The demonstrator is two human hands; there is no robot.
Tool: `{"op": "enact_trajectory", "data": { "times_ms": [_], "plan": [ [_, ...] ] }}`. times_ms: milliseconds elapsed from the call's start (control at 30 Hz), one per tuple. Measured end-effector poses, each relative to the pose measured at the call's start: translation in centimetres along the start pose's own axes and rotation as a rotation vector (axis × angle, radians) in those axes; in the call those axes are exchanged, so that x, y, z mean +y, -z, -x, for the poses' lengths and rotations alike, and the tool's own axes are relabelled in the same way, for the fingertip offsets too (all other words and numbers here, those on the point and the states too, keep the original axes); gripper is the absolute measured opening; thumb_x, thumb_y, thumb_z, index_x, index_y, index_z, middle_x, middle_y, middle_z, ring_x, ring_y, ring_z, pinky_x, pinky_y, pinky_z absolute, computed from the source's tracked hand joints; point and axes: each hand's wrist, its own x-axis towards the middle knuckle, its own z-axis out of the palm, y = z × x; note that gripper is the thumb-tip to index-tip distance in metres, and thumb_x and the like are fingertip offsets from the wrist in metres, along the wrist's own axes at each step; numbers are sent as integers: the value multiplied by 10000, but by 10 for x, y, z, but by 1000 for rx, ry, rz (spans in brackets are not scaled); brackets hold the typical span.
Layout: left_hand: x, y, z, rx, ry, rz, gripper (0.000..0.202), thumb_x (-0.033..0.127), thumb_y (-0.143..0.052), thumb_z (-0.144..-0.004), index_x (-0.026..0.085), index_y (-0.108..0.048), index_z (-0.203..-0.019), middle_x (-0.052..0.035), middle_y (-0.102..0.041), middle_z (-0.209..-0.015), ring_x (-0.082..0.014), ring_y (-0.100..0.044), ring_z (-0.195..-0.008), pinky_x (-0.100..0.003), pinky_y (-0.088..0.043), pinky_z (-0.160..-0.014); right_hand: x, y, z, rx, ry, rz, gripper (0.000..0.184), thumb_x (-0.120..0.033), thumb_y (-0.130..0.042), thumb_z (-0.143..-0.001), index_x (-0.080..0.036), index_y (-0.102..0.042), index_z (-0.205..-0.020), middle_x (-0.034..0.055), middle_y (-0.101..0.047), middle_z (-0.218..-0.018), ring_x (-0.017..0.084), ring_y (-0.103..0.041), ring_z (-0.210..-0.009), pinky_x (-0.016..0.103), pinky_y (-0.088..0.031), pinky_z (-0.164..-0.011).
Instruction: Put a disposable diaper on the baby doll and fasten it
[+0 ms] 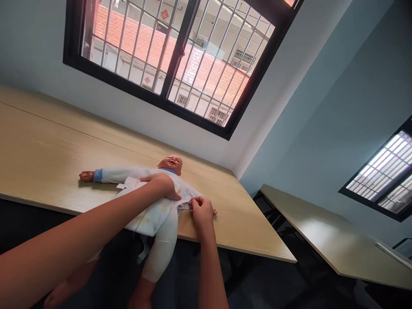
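Resting open left hand [164,184] across diaper [156,219] on doll [185,187], face-up on table [241,219], lower centre of frame; pinching diaper's side edge in closed fingers of right hand [202,211].

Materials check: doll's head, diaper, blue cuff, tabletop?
Doll's head: probably vinyl or other plastic; smooth, moulded features, slight sheen.
Diaper: likely soft nonwoven sheet; white, matte, creased, with faint coloured print.
Blue cuff: fabric, perhaps terry or knit; the surface looks fuzzy.
Tabletop: wood or wood-look laminate, can't tell which; pale, faintly grained, satin sheen.
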Motion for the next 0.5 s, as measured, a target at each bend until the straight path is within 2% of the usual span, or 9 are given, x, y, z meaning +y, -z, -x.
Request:
{"op": "enact_trajectory", "data": {
  "times_ms": [100, 167, 267, 333, 400, 500],
  "plan": [
    [3, 1, 10, 11, 53, -86, 778, 843, -842, -489, 110, -672, -686, -277, -721, -956, -619, -579, -1148, -732, -476, -859, -2, 0, 16, -89, 122, 191, 235, -193, -632, -774, -174, -780, -955, 98, -797, -1011, 261, -707, -963, 364, -553, -908],
    [8, 6, 21, 19, 97, -138, 794, 849, -807, -554, 90, -719, -770, -309, -722, -1024, -627, -585, -1149, -746, -479, -858, -5, -2, 19, -153, 202, 239, 312, -146, -645, -749, -200, -786, -1022, 86, -789, -1085, 267, -682, -1014, 372, -537, -945],
    [20, 18, 38, -74, 224, -183, 868, 827, -778, -607, 79, -774, -1047, -356, -703, -1159, -680, -568, -1179, -843, -423, -888, -9, -4, 13, -288, 253, 229, 279, -149, -663, -741, -216, -770, -990, 42, -762, -1002, 228, -633, -910, 318, -526, -828],
    [28, 26, 48, -114, 268, -196, 922, 791, -784, -626, 76, -752, -1208, -371, -676, -1253, -700, -541, -1225, -870, -385, -932, -11, -4, 5, -393, 201, 158, 226, -176, -688, -733, -194, -750, -949, 11, -718, -894, 182, -580, -797, 266, -477, -710],
    [33, 31, 55, -107, 276, -192, 951, 757, -801, -635, 81, -722, -1299, -374, -649, -1327, -701, -522, -1261, -862, -374, -963, -11, -3, -3, -475, 107, 82, 191, -207, -702, -735, -171, -733, -920, -15, -660, -795, 140, -514, -701, 236, -398, -621],
    [37, 36, 61, -97, 284, -189, 1010, 747, -804, -644, 48, -683, -1363, -399, -613, -1377, -718, -493, -1284, -863, -358, -978, -12, -1, -11, -561, 28, 42, 186, -216, -695, -732, -167, -739, -906, -22, -642, -758, 121, -476, -663, 230, -346, -599]
  ]
}}
